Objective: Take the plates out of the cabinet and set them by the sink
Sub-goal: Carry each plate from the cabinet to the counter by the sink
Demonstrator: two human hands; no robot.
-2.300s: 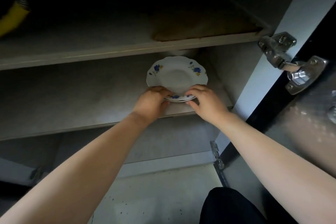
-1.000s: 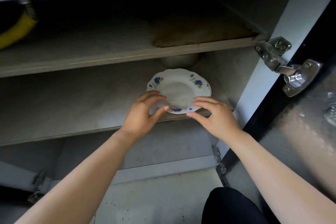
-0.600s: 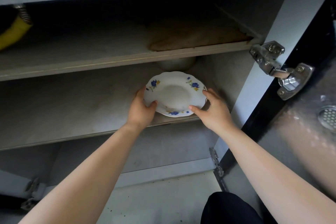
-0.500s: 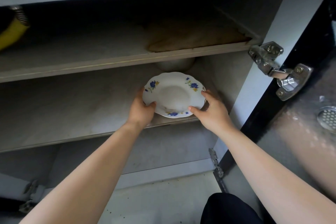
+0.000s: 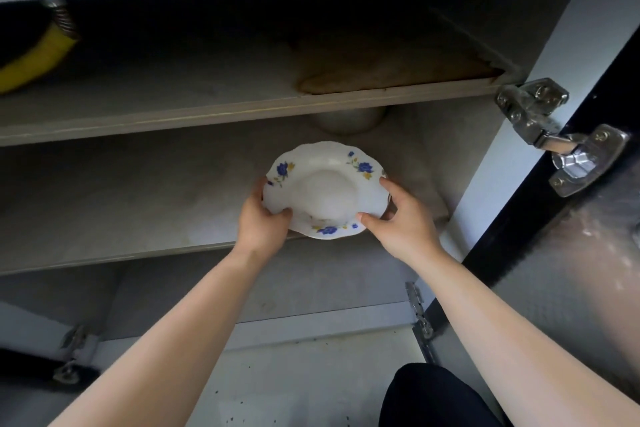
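A white porcelain plate with a scalloped rim and blue-and-yellow flower sprays (image 5: 325,191) sits at the front right of the grey middle cabinet shelf (image 5: 138,253). Its near edge hangs just past the shelf's front lip. The plate faces up towards the camera with its hollow open. It is round, so it has no true long axis, and it shows as an oval that is wider from 9 to 3 o'clock. The flower sprays sit on the rim at about 10, 2 and 6 o'clock, and the smooth centre well is plain white. The left hand (image 5: 263,222) grips the rim at about 8 o'clock, thumb lying on top and fingers curled out of sight beneath. The right hand (image 5: 401,218) clamps the rim at about 4 o'clock, with its thumb on the rim near 5 and its forefinger along the edge near 3. Whether another plate lies under this one cannot be told. At 12 o'clock from the plate a pale rounded vessel (image 5: 346,118) stands half hidden behind the grey upper shelf (image 5: 207,111). A yellow hose (image 5: 31,59) lies at 10 o'clock, and a shiny steel door hinge (image 5: 554,135) at 2 o'clock.
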